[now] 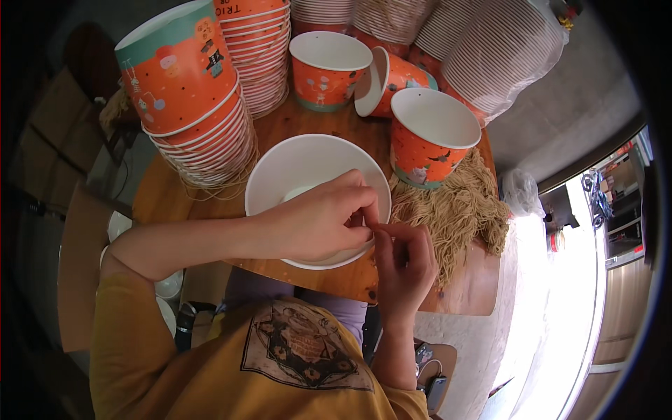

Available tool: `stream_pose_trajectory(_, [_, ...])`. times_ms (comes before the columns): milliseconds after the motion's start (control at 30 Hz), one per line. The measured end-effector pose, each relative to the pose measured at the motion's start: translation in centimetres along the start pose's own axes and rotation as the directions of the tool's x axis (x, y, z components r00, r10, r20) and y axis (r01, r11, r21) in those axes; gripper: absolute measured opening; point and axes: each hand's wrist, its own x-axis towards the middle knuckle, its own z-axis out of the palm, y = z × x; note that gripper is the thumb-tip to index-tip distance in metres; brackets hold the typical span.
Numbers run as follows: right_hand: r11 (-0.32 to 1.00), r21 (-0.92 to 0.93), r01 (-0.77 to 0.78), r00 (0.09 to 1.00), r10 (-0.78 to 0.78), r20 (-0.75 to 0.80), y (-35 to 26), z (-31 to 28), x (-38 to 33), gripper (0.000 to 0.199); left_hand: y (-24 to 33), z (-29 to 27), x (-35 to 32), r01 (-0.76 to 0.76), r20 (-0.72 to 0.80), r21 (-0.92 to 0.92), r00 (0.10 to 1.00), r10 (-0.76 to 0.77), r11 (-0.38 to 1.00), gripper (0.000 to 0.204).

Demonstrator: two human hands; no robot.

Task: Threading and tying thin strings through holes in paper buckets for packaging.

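Right in front of me stands a paper bucket (294,164), its white inside facing up. My left hand (332,213) reaches across its mouth with thumb and fingers pinched at the right side of the rim. Against those fingertips, just outside the rim, my right hand (406,262) is closed in a pinch too. Whatever lies between the fingertips is too small or hidden to make out. Beside my right hand a heap of tan strings (455,217) spreads over the table's right side. A decorated orange paper bucket (430,136) stands at its far edge.
The wooden table (168,199) carries a tall stack of orange buckets (185,91) at left, with loops of string hanging from it. Farther back are another upright bucket (325,80), one lying on its side (402,77), and plastic-wrapped stacks (497,52).
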Motion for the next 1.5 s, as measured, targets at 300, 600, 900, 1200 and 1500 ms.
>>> stream_pose_trajectory(300, [0.991,-0.093,0.094,0.993,-0.100,-0.064,0.2,0.2,-0.5,0.016,1.0,-0.2,-0.1,0.101,0.030,-0.010,0.994,-0.101,0.995,0.014])
stream_pose_trajectory(600, [0.989,-0.087,0.119,0.987,-0.127,-0.101,0.1,0.6,-1.1,0.017,1.2,0.3,-0.3,0.113,-0.017,-0.089,0.993,-0.115,0.990,0.014])
stream_pose_trajectory(900, [0.990,0.138,0.002,0.996,0.011,-0.093,1.1,1.4,-1.9,0.009,1.4,0.9,-0.5,0.077,-0.068,-0.070,0.994,-0.081,0.995,0.016])
stream_pose_trajectory(1200, [0.837,0.493,-0.239,0.962,0.274,0.002,1.8,1.2,-2.1,0.011,1.4,1.1,-0.3,0.078,-0.009,-0.280,0.996,-0.084,0.957,0.028])
stream_pose_trajectory(1500, [0.986,-0.053,0.160,0.985,-0.163,-0.055,1.5,-1.0,-1.5,0.029,1.5,1.5,-0.4,0.088,-0.026,-0.336,0.994,-0.103,0.938,0.034])
